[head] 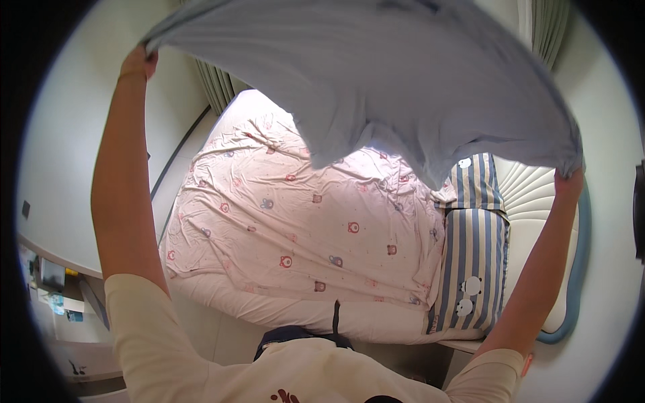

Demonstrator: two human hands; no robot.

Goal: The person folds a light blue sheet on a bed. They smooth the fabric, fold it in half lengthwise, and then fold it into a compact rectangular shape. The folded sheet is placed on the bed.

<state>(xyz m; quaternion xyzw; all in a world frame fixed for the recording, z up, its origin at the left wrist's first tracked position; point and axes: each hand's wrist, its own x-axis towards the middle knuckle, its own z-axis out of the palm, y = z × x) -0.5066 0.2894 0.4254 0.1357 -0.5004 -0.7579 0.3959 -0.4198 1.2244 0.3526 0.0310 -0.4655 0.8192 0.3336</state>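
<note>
A large grey cloth (383, 80) is spread wide in the air, with each hand closed on one part of its edge. My left hand (140, 61) grips it at the upper left, arm raised and stretched out. On the right, my right hand (569, 182) holds a bunched part near the headboard. Below the cloth lies a bed with a wrinkled pink cover (302, 216) printed with bear faces. The cloth's lower edge hangs in folds over the bed's far part and hides some of it. Its top runs beyond the picture.
Striped pillows with panda prints, one near (471, 267) and one farther (476, 184), lie by a cream padded headboard (529, 196) with a blue rim. Grey-green curtains (214, 83) hang behind. A desk or shelf with small items (65, 302) stands at the lower left.
</note>
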